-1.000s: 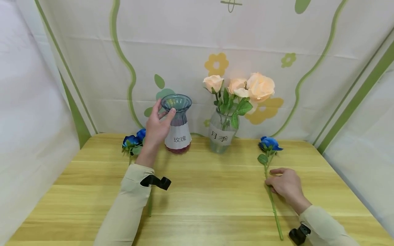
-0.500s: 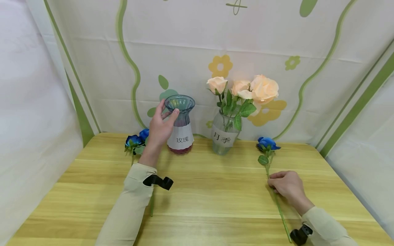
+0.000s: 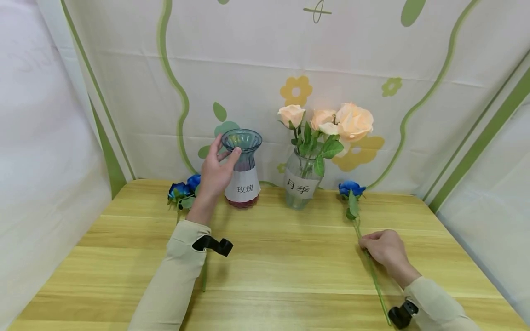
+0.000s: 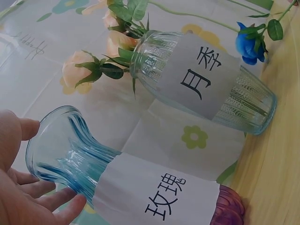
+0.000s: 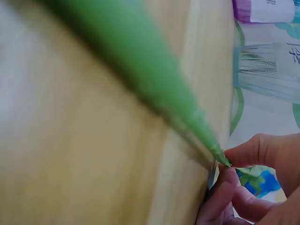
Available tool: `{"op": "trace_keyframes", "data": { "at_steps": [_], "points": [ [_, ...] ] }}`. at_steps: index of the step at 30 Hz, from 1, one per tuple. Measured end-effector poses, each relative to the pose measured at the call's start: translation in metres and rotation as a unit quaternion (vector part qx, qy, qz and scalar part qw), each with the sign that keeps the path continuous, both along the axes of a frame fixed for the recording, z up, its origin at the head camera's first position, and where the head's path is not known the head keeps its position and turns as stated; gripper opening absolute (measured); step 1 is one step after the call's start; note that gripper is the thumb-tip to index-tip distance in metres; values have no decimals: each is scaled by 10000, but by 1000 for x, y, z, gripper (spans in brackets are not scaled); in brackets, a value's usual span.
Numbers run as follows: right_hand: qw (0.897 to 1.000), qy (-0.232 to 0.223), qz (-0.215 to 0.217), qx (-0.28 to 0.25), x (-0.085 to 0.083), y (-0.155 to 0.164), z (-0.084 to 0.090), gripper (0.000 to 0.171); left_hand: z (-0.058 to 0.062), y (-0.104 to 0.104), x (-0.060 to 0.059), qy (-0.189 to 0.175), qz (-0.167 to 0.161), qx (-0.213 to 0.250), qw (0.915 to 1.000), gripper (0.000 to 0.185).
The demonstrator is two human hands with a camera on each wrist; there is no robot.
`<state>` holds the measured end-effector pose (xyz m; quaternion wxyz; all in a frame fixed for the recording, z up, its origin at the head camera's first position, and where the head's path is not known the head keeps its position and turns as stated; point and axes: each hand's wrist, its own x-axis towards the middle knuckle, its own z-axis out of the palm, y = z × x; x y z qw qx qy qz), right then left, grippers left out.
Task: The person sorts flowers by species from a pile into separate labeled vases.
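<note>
Left hand [image 3: 213, 172] grips the blue vase [image 3: 242, 168] neck; right hand [image 3: 385, 250] pinches the rose stem [image 3: 364, 250] (lift it bloom-up, gently) near the tabletop's right edge

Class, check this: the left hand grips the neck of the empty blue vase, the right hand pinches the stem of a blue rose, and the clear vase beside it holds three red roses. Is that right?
Not quite. The roses in the clear vase are peach, not red, as the head view shows. The rest stands: the left hand grips the empty blue vase and the right hand pinches the blue rose stem.
</note>
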<state>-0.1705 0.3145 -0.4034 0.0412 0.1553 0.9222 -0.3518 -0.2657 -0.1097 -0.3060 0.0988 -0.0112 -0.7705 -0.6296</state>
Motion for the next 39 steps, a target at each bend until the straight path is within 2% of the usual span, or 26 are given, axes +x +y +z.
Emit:
{"op": "trace_keyframes", "data": {
  "at_steps": [2, 5, 10, 12, 14, 16, 18, 23, 27, 31, 36, 39],
  "points": [
    [9989, -44, -54, -472, -1, 1, 0, 31, 0, 0, 0, -5, 14, 3, 10000, 81],
    [9904, -62, -212, -1367, -2, 1, 3, 36, 0, 0, 0, -21, 29, -10, 10000, 82],
    [9584, 304, -451, -2803, -4, -3, 17, 48, 1, 0, -1, -53, 41, -10, 10000, 81],
    [9357, 552, -663, -3420, -4, -8, 25, 41, 1, 0, -1, -55, 48, -3, 10000, 81],
    [9067, 864, -921, -4025, -4, -16, 34, 29, 1, 0, -1, -47, 65, -2, 10000, 80],
    [8728, 1212, -1191, -4576, -3, -26, 43, 18, 1, 0, -1, -25, 76, 9, 10000, 80],
    [8345, 1559, -1431, -5087, -2, -38, 51, 13, 1, -1, -1, -6, 78, 7, 10000, 80],
    [7533, 2359, -1824, -5862, -2, -64, 65, 14, 0, 0, -1, 4, 65, 1, 10000, 81],
    [6968, 2949, -1950, -6240, -5, -82, 71, 15, 0, 2, -1, -22, 70, 5, 10000, 81],
    [6642, 3483, -1828, -6357, -7, -97, 73, 18, -1, 2, -2, -17, 81, -19, 10000, 82],
    [6418, 4045, -1565, -6324, -9, -117, 75, 23, -2, 2, -2, 12, 100, -42, 9999, 82],
    [6323, 4276, -1474, -6290, -10, -129, 77, 23, -2, 2, -2, 14, 109, -28, 9999, 82]
  ]
}}
